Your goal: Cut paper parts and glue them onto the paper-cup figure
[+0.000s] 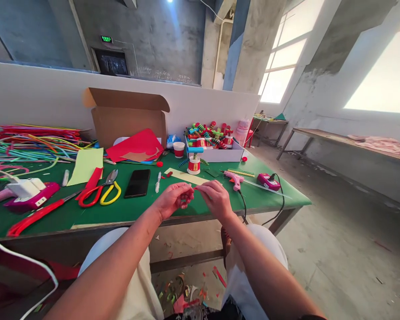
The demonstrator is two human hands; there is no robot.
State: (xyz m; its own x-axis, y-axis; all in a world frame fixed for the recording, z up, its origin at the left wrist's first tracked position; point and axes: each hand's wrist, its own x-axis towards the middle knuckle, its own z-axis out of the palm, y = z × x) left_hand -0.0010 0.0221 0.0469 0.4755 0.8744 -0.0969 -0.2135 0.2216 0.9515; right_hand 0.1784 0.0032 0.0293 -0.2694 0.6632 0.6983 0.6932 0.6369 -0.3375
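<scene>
My left hand and my right hand meet above the front edge of the green table. Both have their fingers pinched together on a small thin piece between them, with a bit of red showing at the fingertips; I cannot make out what it is. Just beyond the hands lies a pale yellow paper strip, and behind it stands a small red and white cup craft. A pink glue gun rests to the right of my right hand.
On the table lie a black phone, scissors with red and yellow handles, red paper, an open cardboard box, a white box of finished crafts, pipe cleaners and a pink charger. Paper scraps litter the floor.
</scene>
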